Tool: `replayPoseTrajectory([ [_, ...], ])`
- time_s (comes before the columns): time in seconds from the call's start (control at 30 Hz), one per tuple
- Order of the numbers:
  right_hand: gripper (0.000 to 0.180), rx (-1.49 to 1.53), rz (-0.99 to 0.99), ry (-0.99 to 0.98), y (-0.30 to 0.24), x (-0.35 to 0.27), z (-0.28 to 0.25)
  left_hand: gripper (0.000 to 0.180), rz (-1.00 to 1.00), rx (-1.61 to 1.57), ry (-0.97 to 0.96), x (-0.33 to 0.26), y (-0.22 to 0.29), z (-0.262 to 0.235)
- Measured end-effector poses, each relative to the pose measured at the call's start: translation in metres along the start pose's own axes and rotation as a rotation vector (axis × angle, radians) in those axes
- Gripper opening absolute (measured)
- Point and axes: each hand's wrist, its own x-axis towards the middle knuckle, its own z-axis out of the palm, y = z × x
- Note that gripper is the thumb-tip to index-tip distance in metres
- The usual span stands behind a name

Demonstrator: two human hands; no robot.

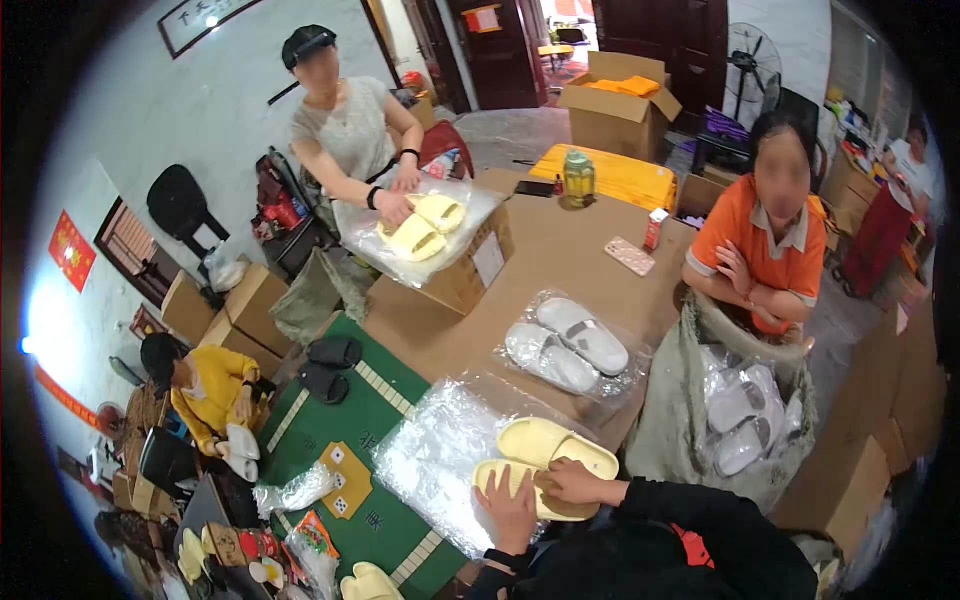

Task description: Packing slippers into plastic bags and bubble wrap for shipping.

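A pair of pale yellow slippers lies side by side in front of me, the farther slipper point(555, 443) and the nearer slipper point(487, 472) partly under my hands. My left hand point(508, 512) rests on the nearer one with its fingers spread. Against that same slipper, my right hand point(582, 483) is closed with bent fingers; its fingertips are partly hidden. Clear plastic bags point(430, 450) lie flat in a stack under and left of the pair. Beyond it, white slippers point(570, 345) sit in a clear bag on the brown table point(545, 250).
Across the table a person handles yellow slippers point(420, 240) on a cardboard box point(480, 265). At right, someone in orange leans by a sack point(665, 420) of bagged slippers. Dark slippers point(328, 368) lie on the green mat point(350, 530); a seated person in yellow holds white slippers point(242, 450).
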Motion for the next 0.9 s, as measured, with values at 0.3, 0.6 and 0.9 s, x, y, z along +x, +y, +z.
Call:
replayPoseTrajectory([
  [0.3, 0.034, -0.007, -0.159, 0.524, -0.001, 0.032, 0.0, 0.026, 0.022, -0.475, -0.11, 0.013, 0.03, -0.022],
  [0.6, 0.035, -0.209, -0.279, 0.266, -0.013, 0.066, -0.031, 0.024, -0.126, -0.763, -0.223, 0.016, 0.059, -0.045],
  [0.9, 0.039, 0.148, -0.225, -0.046, -0.01, 0.035, -0.072, 0.017, -0.32, -0.608, 0.137, 0.04, 0.045, -0.041],
])
